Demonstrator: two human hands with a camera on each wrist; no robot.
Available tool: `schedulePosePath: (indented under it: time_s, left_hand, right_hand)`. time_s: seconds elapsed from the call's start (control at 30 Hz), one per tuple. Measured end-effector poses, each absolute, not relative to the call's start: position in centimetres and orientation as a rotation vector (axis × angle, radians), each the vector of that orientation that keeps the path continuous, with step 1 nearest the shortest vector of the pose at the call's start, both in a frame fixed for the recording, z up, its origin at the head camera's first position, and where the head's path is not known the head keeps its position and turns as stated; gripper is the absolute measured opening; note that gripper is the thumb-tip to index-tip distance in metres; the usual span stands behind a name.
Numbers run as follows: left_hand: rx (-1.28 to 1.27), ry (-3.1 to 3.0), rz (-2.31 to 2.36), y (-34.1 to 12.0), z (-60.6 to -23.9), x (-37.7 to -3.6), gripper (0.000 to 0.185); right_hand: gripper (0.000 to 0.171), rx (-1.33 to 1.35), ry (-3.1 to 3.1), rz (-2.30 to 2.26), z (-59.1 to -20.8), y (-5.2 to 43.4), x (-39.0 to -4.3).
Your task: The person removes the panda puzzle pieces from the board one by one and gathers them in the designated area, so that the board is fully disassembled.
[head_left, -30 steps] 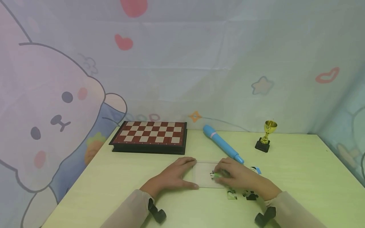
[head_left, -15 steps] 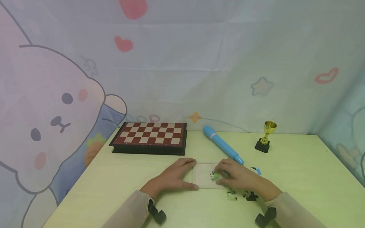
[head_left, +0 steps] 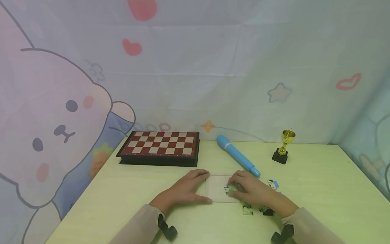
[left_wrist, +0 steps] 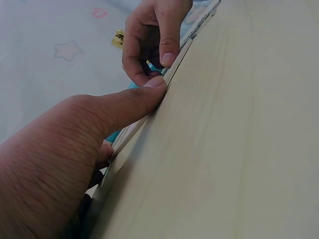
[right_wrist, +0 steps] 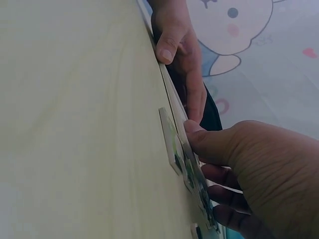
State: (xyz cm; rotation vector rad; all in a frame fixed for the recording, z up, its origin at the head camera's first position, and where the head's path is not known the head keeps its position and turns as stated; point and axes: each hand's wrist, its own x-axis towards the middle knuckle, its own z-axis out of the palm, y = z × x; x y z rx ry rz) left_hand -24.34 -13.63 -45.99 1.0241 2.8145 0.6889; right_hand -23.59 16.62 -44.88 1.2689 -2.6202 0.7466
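A clear rectangular puzzle tray [head_left: 217, 189] lies flat on the pale green table [head_left: 128, 200], near its front edge. My left hand [head_left: 195, 187] grips the tray's left end, thumb on the near edge and forefinger on the far edge; the left wrist view shows that thumb [left_wrist: 134, 99] pressed against the tray's rim [left_wrist: 133, 132]. My right hand [head_left: 247, 190] pinches a green puzzle piece [head_left: 230, 189] down on the tray's right part. In the right wrist view its thumb [right_wrist: 199, 137] rests on the pieces [right_wrist: 174, 144] at the tray's edge.
Loose puzzle pieces [head_left: 248, 208] lie under and beside my right wrist, one more [head_left: 275, 184] to its right. A blue pen-shaped stick [head_left: 237, 156] lies just behind the tray. A closed chessboard box [head_left: 159, 147] sits back left, a small gold trophy [head_left: 284, 146] back right.
My right hand has shifted slightly left over the tray, uncovering more of the loose piece to its right. The left hand and the tray have stayed put.
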Motion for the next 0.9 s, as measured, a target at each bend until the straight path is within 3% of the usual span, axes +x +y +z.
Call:
schedulePosePath:
  time_s: [0.6, 0.9]
  left_hand:
    - [1.008, 2.815, 0.697, -13.70, -46.12, -24.34, 0.103]
    - [0.991, 2.805, 0.709, -13.62, -45.98, -24.20, 0.103]
  right_hand:
    - [0.028, 1.232, -2.654, 0.766, -44.79, 16.50, -23.33]
    - [0.020, 1.285, -2.535, 0.987, -44.31, 17.14, -23.40]
